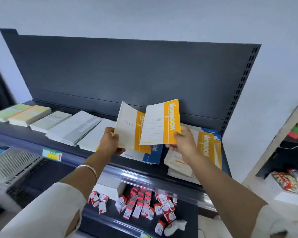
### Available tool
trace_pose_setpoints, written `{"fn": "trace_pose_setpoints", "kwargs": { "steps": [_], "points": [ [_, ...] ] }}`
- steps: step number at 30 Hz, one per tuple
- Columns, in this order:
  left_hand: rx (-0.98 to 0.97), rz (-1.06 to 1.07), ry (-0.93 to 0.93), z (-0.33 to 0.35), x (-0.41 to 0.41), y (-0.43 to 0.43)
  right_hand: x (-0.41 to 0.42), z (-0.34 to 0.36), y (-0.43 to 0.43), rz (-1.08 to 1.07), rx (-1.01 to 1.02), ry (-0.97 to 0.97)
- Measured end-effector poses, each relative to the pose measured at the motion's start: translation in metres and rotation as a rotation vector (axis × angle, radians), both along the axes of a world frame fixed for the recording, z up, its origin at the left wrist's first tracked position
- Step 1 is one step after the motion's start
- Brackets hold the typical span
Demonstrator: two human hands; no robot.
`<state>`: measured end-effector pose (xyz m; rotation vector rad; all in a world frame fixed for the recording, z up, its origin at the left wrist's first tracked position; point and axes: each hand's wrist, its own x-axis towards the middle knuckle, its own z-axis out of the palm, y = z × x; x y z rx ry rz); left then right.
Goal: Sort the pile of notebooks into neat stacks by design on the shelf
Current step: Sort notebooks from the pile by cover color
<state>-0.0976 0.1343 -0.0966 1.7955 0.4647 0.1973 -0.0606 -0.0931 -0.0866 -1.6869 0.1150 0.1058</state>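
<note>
Above the dark shelf (86, 152) I hold two white-and-orange notebooks. My left hand (110, 142) grips one orange notebook (129, 129) by its lower left corner. My right hand (182, 141) pinches a second orange notebook (160, 122) at its lower right corner, overlapping the first. Under them lies a blue notebook (153, 154) on a small stack. To the right sits a loose pile (203, 152) of orange, white and blue notebooks. Neat stacks run along the shelf to the left: white (76, 127), grey (50, 121), pale yellow (29, 115) and green (9, 112).
The dark back panel (127, 71) rises behind the shelf. A lower shelf holds several small red-and-white boxes (141, 203). A price tag (52, 154) is on the shelf edge. A white unit with packets (289, 181) stands at the right.
</note>
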Motion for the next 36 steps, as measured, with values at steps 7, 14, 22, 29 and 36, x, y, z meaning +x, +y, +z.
{"fn": "trace_pose_setpoints", "kwargs": {
  "steps": [7, 14, 22, 29, 36],
  "points": [
    [0.041, 0.072, 0.048, 0.002, 0.011, 0.075, 0.018, 0.004, 0.067, 0.012, -0.029, -0.007],
    [0.151, -0.011, 0.065, -0.010, 0.046, 0.170, 0.026, 0.002, 0.167, -0.057, 0.012, 0.040],
    [0.017, -0.237, 0.194, -0.029, 0.069, 0.204, 0.021, -0.005, 0.218, -0.197, -0.037, 0.094],
    [0.152, -0.350, 0.212, -0.041, 0.082, 0.202, 0.017, -0.006, 0.226, -0.281, -0.054, 0.137],
    [0.412, -0.359, 0.252, -0.042, 0.083, 0.209, 0.016, -0.006, 0.223, -0.275, -0.042, 0.138]
  ]
}}
